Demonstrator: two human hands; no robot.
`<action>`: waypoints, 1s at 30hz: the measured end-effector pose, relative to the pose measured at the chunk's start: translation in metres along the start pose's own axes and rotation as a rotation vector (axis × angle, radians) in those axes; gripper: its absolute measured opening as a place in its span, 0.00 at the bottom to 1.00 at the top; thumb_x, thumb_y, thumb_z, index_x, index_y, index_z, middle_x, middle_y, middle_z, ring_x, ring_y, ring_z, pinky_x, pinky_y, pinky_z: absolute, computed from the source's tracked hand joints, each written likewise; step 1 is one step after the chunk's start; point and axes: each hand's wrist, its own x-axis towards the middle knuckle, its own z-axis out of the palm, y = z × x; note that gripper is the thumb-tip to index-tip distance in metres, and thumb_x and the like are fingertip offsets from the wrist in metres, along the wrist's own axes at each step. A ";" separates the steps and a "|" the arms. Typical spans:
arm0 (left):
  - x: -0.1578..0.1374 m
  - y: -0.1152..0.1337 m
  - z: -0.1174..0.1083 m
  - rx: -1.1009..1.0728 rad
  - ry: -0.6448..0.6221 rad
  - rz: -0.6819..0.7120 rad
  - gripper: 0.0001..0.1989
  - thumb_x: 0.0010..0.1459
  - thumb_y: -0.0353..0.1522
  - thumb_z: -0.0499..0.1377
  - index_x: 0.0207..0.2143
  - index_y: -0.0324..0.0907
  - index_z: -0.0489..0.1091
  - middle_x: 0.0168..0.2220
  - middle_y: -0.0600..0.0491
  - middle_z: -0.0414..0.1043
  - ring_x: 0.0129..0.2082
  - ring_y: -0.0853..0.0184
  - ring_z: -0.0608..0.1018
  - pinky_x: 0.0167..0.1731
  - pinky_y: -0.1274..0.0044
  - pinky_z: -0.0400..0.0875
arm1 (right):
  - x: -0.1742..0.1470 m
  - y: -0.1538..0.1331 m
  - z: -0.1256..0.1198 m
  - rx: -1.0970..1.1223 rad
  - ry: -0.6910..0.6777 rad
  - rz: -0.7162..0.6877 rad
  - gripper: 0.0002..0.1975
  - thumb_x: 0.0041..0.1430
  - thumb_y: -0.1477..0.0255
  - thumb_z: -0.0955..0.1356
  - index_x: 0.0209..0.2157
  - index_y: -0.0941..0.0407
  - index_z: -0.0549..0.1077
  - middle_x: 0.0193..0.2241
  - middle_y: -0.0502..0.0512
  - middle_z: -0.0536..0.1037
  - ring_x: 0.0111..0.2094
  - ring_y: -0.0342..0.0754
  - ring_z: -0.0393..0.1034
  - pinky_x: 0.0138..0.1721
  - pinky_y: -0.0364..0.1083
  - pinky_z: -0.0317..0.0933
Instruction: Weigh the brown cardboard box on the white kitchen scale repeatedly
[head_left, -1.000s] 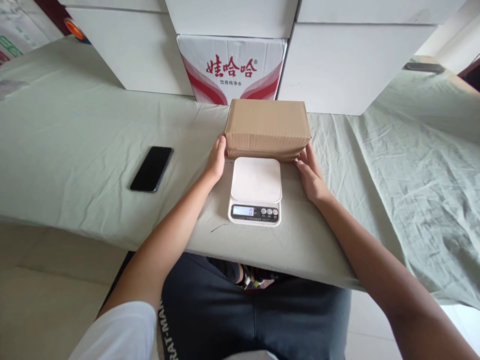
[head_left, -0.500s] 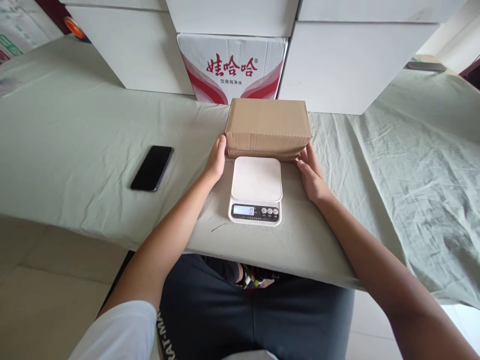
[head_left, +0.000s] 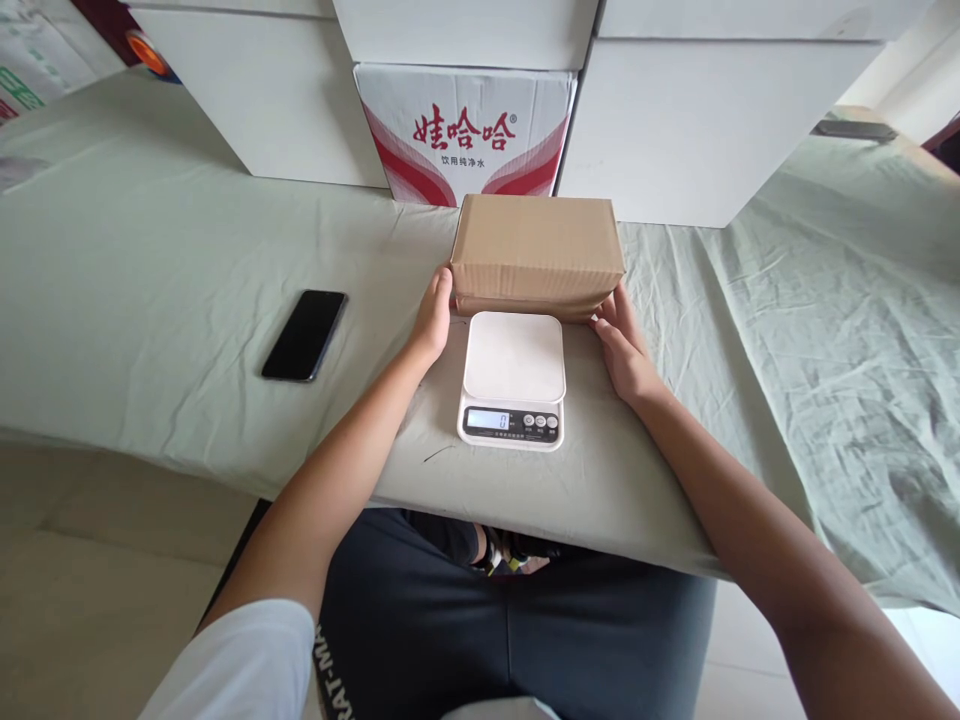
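Note:
Between my two hands is a closed brown cardboard box [head_left: 537,238], just behind a white kitchen scale [head_left: 514,358]. My left hand [head_left: 433,315] grips the box's left end, its thumb at the front corner and the other fingers mostly hidden. At the right end my right hand [head_left: 624,345] holds the lower corner, with the thumb in front and fingers along the side. The scale's lit display reads 0, and its plate bears nothing. Whether the box's underside rests on the cloth cannot be seen.
A black phone [head_left: 304,336] lies on the green-grey tablecloth [head_left: 165,300] to the left. Behind the cardboard box stands a white carton with red lettering [head_left: 465,130], among large white boxes [head_left: 675,130]. An orange roll [head_left: 148,52] sits at the far left.

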 end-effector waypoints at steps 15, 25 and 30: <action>-0.005 0.039 -0.002 -0.089 0.140 0.183 0.28 0.69 0.62 0.60 0.42 0.48 0.77 0.46 0.49 0.79 0.56 0.57 0.84 0.56 0.68 0.81 | -0.011 -0.023 0.007 -0.051 0.210 -0.091 0.37 0.64 0.34 0.67 0.70 0.28 0.64 0.76 0.45 0.68 0.82 0.64 0.56 0.78 0.71 0.60; -0.035 0.094 0.016 -0.264 0.384 -0.006 0.31 0.69 0.14 0.54 0.16 0.40 0.48 0.17 0.60 0.49 0.20 0.76 0.55 0.23 0.79 0.52 | -0.037 -0.058 0.026 -0.159 0.553 -0.186 0.24 0.69 0.42 0.67 0.34 0.46 0.64 0.33 0.53 0.65 0.38 0.57 0.67 0.47 0.64 0.74; -0.035 0.085 0.013 -0.261 0.309 0.033 0.32 0.68 0.12 0.54 0.15 0.39 0.47 0.18 0.60 0.48 0.21 0.76 0.54 0.24 0.79 0.53 | -0.039 -0.049 0.026 -0.182 0.499 -0.117 0.24 0.67 0.40 0.68 0.35 0.46 0.65 0.35 0.53 0.67 0.40 0.58 0.67 0.49 0.65 0.72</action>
